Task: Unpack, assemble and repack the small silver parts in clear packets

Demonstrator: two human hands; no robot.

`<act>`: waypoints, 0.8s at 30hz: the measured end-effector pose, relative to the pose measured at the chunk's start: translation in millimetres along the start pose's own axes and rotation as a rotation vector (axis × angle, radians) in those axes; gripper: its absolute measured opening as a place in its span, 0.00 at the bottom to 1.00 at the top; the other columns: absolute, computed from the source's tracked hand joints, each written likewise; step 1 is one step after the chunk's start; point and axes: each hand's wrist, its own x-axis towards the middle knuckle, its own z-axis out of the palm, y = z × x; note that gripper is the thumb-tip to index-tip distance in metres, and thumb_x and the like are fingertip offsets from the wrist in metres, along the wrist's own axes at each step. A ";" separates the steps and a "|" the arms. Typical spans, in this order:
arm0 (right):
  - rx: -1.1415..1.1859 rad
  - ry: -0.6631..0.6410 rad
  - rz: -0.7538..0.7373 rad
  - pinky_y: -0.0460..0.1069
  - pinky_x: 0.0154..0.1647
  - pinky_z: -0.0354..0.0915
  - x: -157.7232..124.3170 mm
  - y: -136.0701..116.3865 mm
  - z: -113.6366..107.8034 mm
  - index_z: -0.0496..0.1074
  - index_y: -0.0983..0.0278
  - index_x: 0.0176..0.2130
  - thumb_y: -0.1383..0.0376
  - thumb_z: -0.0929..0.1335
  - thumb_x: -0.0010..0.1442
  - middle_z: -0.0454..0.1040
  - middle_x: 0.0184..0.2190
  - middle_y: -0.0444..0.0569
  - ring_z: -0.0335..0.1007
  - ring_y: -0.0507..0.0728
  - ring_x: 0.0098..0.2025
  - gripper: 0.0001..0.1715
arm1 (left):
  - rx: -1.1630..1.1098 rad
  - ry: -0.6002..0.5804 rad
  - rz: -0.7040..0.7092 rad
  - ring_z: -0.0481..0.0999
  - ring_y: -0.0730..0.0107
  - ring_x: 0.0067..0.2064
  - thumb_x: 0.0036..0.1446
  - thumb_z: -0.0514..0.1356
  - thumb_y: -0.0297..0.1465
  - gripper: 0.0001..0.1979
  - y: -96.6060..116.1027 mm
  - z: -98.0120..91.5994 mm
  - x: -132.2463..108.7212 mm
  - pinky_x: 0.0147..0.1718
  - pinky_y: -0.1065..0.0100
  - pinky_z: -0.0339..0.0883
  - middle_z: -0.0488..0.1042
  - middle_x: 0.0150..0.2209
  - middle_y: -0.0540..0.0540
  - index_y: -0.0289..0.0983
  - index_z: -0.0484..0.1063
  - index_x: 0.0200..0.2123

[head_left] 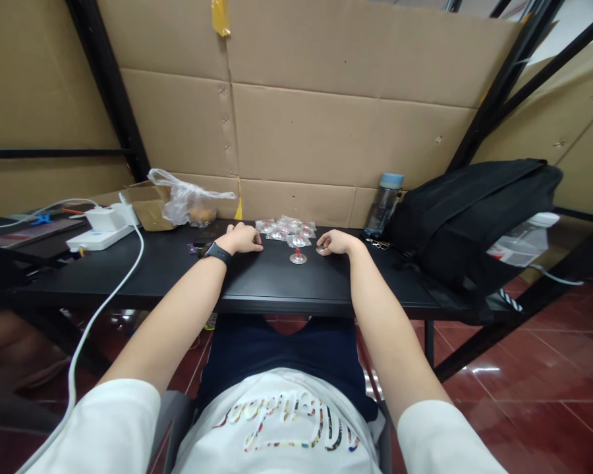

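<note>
My left grip [242, 238] lies curled closed, empty, on the worktop [257, 283]; my right grip [337, 242] touches a disc [320, 250], closure unclear. Between them stands the red-stemmed piece [298, 257]; a nudge could topple it.

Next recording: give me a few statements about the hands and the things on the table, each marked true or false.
1. The left hand and right hand both rest on the black table. True.
2. The watch is on the right wrist. False: the watch is on the left wrist.
3. A small clear disc with a red knob stands between the hands. True.
4. The bottle lies on its side. False: the bottle stands upright beside the backpack.
</note>
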 end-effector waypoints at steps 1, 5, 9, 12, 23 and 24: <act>-0.005 -0.007 -0.002 0.45 0.42 0.68 -0.3 -0.1 0.0 0.79 0.64 0.47 0.62 0.80 0.44 0.81 0.38 0.48 0.77 0.55 0.38 0.29 | 0.001 -0.016 -0.016 0.69 0.47 0.52 0.52 0.66 0.42 0.10 -0.4 0.6 0.4 0.55 0.47 0.55 0.80 0.42 0.45 0.47 0.82 0.36; -0.050 -0.035 -0.010 0.47 0.43 0.69 -3.4 -2.7 -0.4 0.78 0.61 0.48 0.62 0.81 0.43 0.81 0.41 0.48 0.77 0.57 0.39 0.32 | 0.028 0.002 -0.084 0.67 0.42 0.54 0.51 0.66 0.46 0.14 -2.8 0.1 -0.9 0.54 0.45 0.55 0.79 0.47 0.41 0.47 0.83 0.37; -0.063 -0.039 -0.028 0.48 0.47 0.70 -7.2 -6.8 -1.9 0.77 0.62 0.51 0.62 0.82 0.41 0.81 0.42 0.50 0.78 0.58 0.41 0.36 | 0.011 -0.025 -0.104 0.66 0.41 0.54 0.50 0.67 0.47 0.13 -6.2 -2.8 -3.4 0.54 0.44 0.55 0.80 0.45 0.42 0.47 0.83 0.35; -0.066 -0.027 -0.036 0.48 0.50 0.69 -9.1 -8.2 -3.8 0.76 0.64 0.52 0.63 0.81 0.44 0.81 0.44 0.52 0.78 0.60 0.44 0.36 | -0.010 -0.036 -0.069 0.67 0.44 0.54 0.53 0.65 0.43 0.09 -6.1 -1.6 -1.8 0.55 0.45 0.55 0.81 0.43 0.44 0.48 0.82 0.33; -0.032 -0.098 -0.044 0.47 0.48 0.68 -11.4 -5.5 -8.2 0.77 0.63 0.54 0.63 0.81 0.41 0.80 0.46 0.51 0.77 0.58 0.44 0.39 | -0.126 0.072 0.167 0.74 0.54 0.52 0.63 0.56 0.40 0.11 28.1 6.0 -1.4 0.53 0.54 0.60 0.80 0.47 0.45 0.43 0.76 0.41; -0.032 -0.101 -0.040 0.47 0.47 0.68 -12.1 -6.6 -7.9 0.77 0.62 0.54 0.63 0.81 0.42 0.80 0.46 0.50 0.77 0.57 0.43 0.39 | -0.154 0.097 0.183 0.75 0.55 0.51 0.63 0.57 0.40 0.11 31.7 5.6 -2.1 0.53 0.55 0.60 0.80 0.47 0.46 0.43 0.76 0.41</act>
